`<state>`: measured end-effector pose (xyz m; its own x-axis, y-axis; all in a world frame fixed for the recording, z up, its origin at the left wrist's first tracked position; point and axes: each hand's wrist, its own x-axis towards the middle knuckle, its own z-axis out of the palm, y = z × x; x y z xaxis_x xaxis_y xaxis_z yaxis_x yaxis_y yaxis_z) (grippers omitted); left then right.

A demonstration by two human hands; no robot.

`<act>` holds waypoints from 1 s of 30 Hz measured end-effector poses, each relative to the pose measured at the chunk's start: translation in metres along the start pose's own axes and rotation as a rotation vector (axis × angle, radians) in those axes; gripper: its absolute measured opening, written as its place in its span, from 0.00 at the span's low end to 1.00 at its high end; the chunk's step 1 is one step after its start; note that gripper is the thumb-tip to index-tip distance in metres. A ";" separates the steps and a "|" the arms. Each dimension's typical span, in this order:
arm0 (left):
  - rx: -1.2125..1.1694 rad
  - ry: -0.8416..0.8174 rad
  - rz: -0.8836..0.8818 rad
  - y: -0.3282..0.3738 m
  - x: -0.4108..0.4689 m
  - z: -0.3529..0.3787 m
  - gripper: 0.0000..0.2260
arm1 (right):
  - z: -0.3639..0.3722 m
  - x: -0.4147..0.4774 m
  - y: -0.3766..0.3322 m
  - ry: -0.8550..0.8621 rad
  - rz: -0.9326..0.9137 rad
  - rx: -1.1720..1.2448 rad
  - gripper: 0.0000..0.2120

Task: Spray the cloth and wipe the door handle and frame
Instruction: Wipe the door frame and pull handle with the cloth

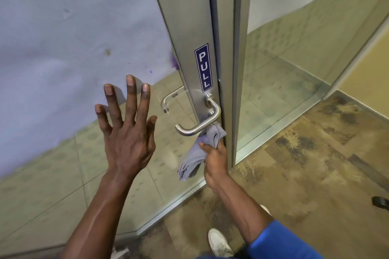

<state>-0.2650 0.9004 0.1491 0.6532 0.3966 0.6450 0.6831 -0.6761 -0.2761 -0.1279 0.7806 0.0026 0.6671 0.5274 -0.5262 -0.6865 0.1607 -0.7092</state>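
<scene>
A steel lever door handle [196, 127] juts from the brushed-metal door frame [185, 27], under a blue PULL sticker [203, 67]. My right hand [214, 159] is shut on a grey-lilac cloth [194, 153] and presses its top against the frame just below and behind the handle's bend; the rest of the cloth hangs down. My left hand [128, 124] is spread flat with fingers apart against the glass door pane [63, 38], left of the handle, holding nothing. No spray bottle is in view.
A second handle [168, 101] shows through the glass on the far side. Another glass panel [294, 59] stands right of the frame. Mottled brown floor [305, 174] lies underfoot, with my white shoe [219, 242] below and a small dark object [380, 202] at the right edge.
</scene>
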 end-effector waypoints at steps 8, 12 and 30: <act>-0.016 -0.004 0.022 -0.002 -0.001 0.000 0.34 | 0.011 -0.028 -0.038 0.071 -0.064 0.140 0.20; -0.008 -0.010 0.036 -0.002 0.000 0.000 0.34 | 0.000 -0.041 -0.043 0.129 -0.349 -0.106 0.23; 0.004 0.038 0.029 -0.001 -0.003 0.006 0.35 | -0.049 0.042 -0.015 -0.066 -0.747 -0.979 0.28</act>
<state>-0.2656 0.9036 0.1434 0.6602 0.3526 0.6631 0.6650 -0.6848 -0.2980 -0.0757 0.7598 -0.0322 0.7672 0.6200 0.1641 0.3823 -0.2366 -0.8933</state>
